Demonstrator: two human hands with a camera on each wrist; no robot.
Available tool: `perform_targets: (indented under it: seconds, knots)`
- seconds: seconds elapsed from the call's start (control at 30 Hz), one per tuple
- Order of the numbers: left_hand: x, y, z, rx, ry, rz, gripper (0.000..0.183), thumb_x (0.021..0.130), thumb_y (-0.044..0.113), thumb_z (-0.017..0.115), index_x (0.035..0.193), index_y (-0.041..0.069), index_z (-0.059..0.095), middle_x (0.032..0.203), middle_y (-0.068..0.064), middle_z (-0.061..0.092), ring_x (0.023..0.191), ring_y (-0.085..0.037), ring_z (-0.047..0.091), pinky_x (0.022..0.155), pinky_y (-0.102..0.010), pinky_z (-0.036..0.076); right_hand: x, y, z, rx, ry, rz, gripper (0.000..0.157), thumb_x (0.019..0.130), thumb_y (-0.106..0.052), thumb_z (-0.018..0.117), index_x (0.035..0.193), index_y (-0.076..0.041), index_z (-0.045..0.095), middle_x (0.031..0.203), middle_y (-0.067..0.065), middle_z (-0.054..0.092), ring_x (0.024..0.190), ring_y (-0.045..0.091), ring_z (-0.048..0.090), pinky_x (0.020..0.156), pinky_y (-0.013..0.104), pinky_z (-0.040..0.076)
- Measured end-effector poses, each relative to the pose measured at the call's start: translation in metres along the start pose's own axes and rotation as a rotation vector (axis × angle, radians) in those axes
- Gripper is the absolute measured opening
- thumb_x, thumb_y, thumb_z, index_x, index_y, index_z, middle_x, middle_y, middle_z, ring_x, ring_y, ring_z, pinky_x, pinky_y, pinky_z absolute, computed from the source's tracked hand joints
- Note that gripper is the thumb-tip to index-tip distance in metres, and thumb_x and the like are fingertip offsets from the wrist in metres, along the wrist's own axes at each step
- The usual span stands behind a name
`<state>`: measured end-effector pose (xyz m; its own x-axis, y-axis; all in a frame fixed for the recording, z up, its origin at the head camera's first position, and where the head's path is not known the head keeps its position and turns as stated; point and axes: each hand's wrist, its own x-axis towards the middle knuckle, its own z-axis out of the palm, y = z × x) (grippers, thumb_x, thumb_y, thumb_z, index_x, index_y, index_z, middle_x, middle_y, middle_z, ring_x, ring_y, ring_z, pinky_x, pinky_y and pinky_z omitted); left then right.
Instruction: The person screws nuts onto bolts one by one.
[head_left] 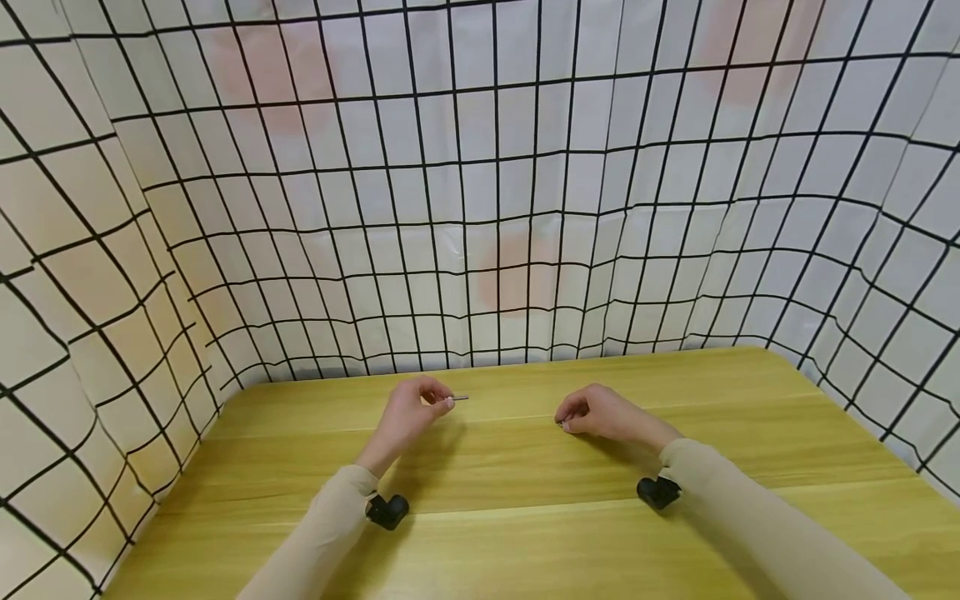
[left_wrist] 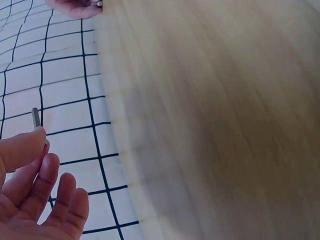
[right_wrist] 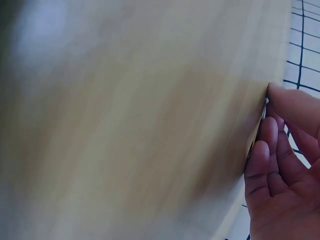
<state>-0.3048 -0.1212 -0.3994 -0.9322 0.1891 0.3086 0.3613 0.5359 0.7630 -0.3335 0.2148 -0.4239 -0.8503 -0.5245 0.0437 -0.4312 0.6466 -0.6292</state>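
Observation:
Between thumb and forefinger, my left hand [head_left: 407, 414] pinches a short, thin metal rod [head_left: 461, 397] over the table. One end of the rod sticks out past the fingertips toward the right; in the left wrist view it looks grey with flat sides. The other fingers of that hand lie half bent. My right hand [head_left: 609, 414] is low over the wood, with thumb and fingertips pinched on a small metal piece [left_wrist: 99, 4]. Most of that piece is hidden by the fingers, and I cannot tell its kind. A gap separates the two hands.
A yellow wood-grain table [head_left: 517, 475] spreads under both hands. White sheeting with a black grid [head_left: 480, 192] rises behind it and along both sides. A black wrist camera [head_left: 387, 511] sits at the left sleeve, another camera [head_left: 658, 492] at the right one.

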Motion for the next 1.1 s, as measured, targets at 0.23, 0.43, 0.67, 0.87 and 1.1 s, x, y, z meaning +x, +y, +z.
perform_targets:
  seconds: [0.23, 0.43, 0.67, 0.87, 1.1]
  knots:
    - [-0.002, 0.0, 0.002, -0.013, 0.027, 0.012, 0.006, 0.088, 0.007, 0.074, 0.091, 0.003, 0.071, 0.079, 0.0, 0.061, 0.078, -0.019, 0.055, 0.069, -0.034, 0.043, -0.001, -0.002, 0.0, 0.014, 0.003, -0.001, 0.008, 0.091, -0.009, 0.071, 0.098, -0.01, 0.074, 0.088, -0.003, 0.067, 0.08, 0.014, 0.056, 0.074, 0.035, 0.047]
    - [-0.003, 0.0, 0.003, -0.022, 0.054, 0.006, 0.005, 0.088, 0.005, 0.072, 0.093, 0.004, 0.071, 0.079, -0.001, 0.06, 0.076, -0.019, 0.054, 0.067, -0.032, 0.042, -0.001, -0.003, 0.0, 0.017, 0.006, 0.016, 0.008, 0.091, -0.008, 0.07, 0.098, -0.011, 0.074, 0.088, -0.004, 0.067, 0.079, 0.014, 0.057, 0.074, 0.034, 0.047]
    - [-0.007, 0.005, 0.001, -0.045, 0.115, -0.005, 0.004, 0.09, 0.007, 0.071, 0.095, 0.006, 0.071, 0.081, -0.001, 0.06, 0.08, -0.02, 0.054, 0.07, -0.035, 0.041, -0.001, -0.003, 0.0, 0.02, 0.002, 0.001, 0.008, 0.091, -0.009, 0.07, 0.098, -0.011, 0.074, 0.088, -0.003, 0.067, 0.079, 0.014, 0.057, 0.074, 0.034, 0.047]
    - [-0.007, 0.009, -0.003, -0.064, 0.162, 0.003, 0.005, 0.092, 0.009, 0.07, 0.096, 0.008, 0.07, 0.084, -0.002, 0.061, 0.083, -0.021, 0.054, 0.071, -0.037, 0.04, -0.003, -0.002, -0.001, 0.043, 0.012, -0.002, 0.009, 0.092, -0.01, 0.07, 0.1, -0.009, 0.074, 0.09, -0.002, 0.068, 0.081, 0.013, 0.057, 0.075, 0.033, 0.047]
    - [-0.008, 0.012, -0.006, -0.064, 0.183, 0.001, 0.005, 0.092, 0.01, 0.071, 0.097, 0.009, 0.071, 0.084, -0.001, 0.061, 0.083, -0.021, 0.055, 0.066, -0.035, 0.041, -0.002, 0.0, 0.001, 0.061, 0.038, 0.014, 0.012, 0.093, -0.013, 0.069, 0.103, -0.008, 0.073, 0.094, -0.002, 0.069, 0.083, 0.013, 0.058, 0.075, 0.032, 0.047]
